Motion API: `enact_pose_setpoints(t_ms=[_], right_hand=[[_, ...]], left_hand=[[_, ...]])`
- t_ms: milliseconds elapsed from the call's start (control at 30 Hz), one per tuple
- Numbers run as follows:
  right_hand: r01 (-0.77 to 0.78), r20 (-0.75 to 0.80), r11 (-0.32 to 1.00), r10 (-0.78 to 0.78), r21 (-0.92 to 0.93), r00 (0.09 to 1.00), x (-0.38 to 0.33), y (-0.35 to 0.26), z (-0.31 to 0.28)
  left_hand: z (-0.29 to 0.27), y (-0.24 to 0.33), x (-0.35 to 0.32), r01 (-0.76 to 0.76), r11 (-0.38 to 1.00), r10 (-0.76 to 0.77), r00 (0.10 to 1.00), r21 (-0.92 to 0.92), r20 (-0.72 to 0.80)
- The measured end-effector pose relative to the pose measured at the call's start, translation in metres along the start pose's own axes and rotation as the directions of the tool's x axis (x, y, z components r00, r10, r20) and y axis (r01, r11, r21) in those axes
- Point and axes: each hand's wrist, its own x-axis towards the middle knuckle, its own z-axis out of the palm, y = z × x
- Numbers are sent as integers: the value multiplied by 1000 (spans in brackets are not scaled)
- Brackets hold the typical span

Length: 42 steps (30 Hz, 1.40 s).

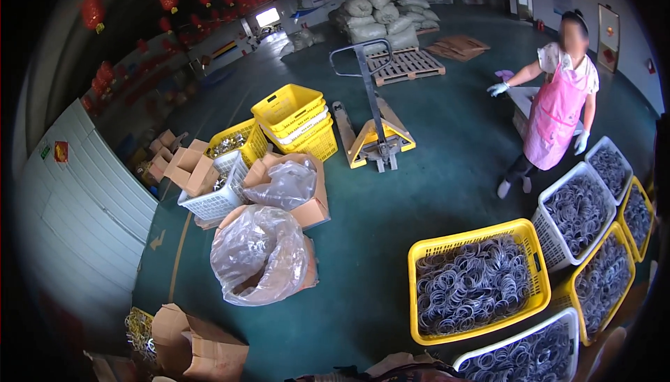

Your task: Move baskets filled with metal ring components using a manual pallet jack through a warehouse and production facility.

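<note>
Several plastic baskets heaped with grey metal rings stand on a dark green floor (391, 242), seen from above. Neither of the wearer's hands is in view, so whether they are open or gripping cannot be told. Nearest the lower edge, where the wearer stands, is a white basket of rings (530, 354), partly cut off by the picture. Just behind it sits a yellow basket of rings (474, 284), full to the rim. To the right, more baskets press together in a row along the floor's right edge: a white basket (579, 211), a yellow one (604, 281), another white one (611, 167) and another yellow one (637, 216).

Beside them, a person in a pink apron (555, 113) and white gloves stands with one arm stretched out over a pale box (523, 99).

Toward the left are opened cardboard boxes (188, 165), a large clear plastic bag (258, 253) and a stack of empty yellow crates (296, 120). Mid-floor stands a yellow pallet jack (377, 137), with a wooden pallet (405, 64) and piled grey sacks (384, 12) behind.
</note>
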Motion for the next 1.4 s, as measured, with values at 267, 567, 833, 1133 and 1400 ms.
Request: enact_pose_setpoints(t_ms=[267,567,833,1133,1400], right_hand=[[107,-19,994,-108,-38,994,1,-9,-5],[218,-59,973,-222,-72,973,-16,-6,2],[131,-252,991,-122,21,960,-116,50,49],[93,-115,949,-60,303,992,-71,42,33],[152,-146,899,-99,410,984,-71,63,39]], left_hand=[[32,27,11,-71,981,82,995,-179,51],[73,55,8,-162,986,159,984,30,85],[120,82,5,-162,979,160,987,123,25],[84,71,76,-325,941,324,946,-98,-24],[102,91,89,-420,856,395,908,301,141]])
